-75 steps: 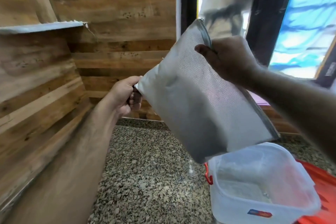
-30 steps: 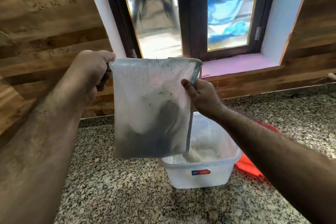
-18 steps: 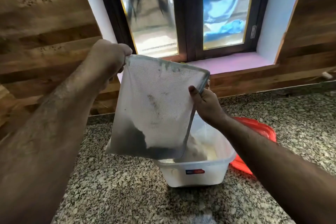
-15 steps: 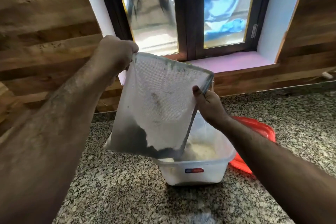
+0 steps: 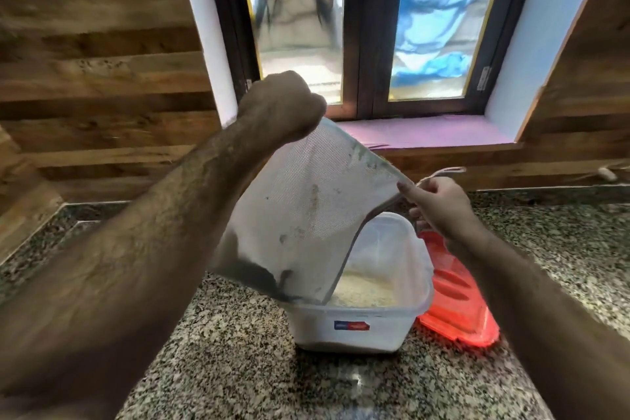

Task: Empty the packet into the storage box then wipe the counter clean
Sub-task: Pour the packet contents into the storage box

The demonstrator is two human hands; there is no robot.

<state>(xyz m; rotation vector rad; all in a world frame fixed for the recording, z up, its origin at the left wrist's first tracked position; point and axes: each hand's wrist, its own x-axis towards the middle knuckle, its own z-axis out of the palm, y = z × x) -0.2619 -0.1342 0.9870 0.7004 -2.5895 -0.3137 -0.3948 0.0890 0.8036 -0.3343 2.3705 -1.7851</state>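
The packet [image 5: 306, 215], a pale mesh-textured pouch with a grey edge band, hangs at the centre of the frame, tipped so its lower corner dips over the near-left rim of the storage box [image 5: 358, 331]. A dark shadowed patch sits in that lowest corner; whether it is leftover contents cannot be told. The left hand [image 5: 283, 106] is clenched in a fist around the packet's upper corner, just above centre frame, with the forearm running down to the lower left. The right hand [image 5: 439, 204], right of centre, pinches the packet's other top corner between thumb and fingers, pulling the upper edge taut; a thin loop of cord [image 5: 443, 172] arches just above that hand.

The storage box is a translucent white tub standing on the counter [image 5: 238, 368] below centre, a small blue-and-red label on its near wall. Pale, grainy contents lie in a low heap on its floor. A red lid [image 5: 456, 303] lies flat on the counter, touching the box's right side and partly behind it.

The counter is speckled granite filling the lower frame. Wood-plank wall [image 5: 95, 61] covers the left and far right, and a dark-framed window [image 5: 368, 27] with a pink sill [image 5: 426, 133] fills the upper centre.
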